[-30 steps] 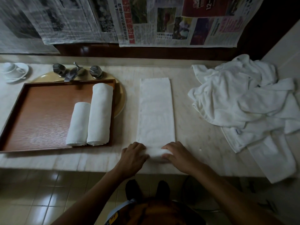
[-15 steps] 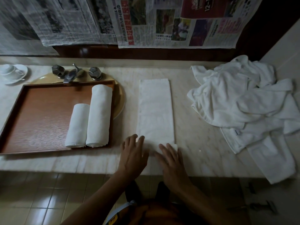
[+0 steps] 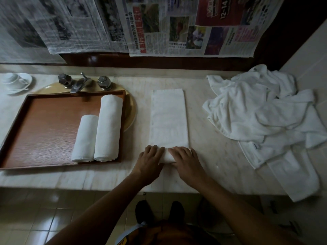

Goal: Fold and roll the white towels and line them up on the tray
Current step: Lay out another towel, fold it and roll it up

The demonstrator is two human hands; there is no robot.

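Marble worktop (image 3: 212, 165) carries a long white folded towel (image 3: 168, 117), which lies as a narrow strip running from the middle of the worktop toward its front edge. The strip's near end is turned up into a small roll (image 3: 167, 156) close to that edge. Both hands lie palm down on this roll. The left hand (image 3: 150, 161) covers its left end and the right hand (image 3: 187, 161) its right end. The fingers are close to straight and spread over the top, pressing rather than wrapping round it.

At the left end of the worktop sits a brown wooden tray (image 3: 44, 129) with 2 finished rolls along its right side, touching each other: a short rolled towel (image 3: 85, 138) and, to its right, a longer rolled towel (image 3: 108, 126). The tray partly covers a yellowish basin (image 3: 131, 110), with a metal tap (image 3: 79, 84) at the back edge. A white cup and saucer (image 3: 15, 82) stand in the back left corner. A loose pile of white towels (image 3: 261, 117) fills the right end, with 1 piece hanging over the front edge. Newspaper sheets (image 3: 177, 27) hang on the wall behind.
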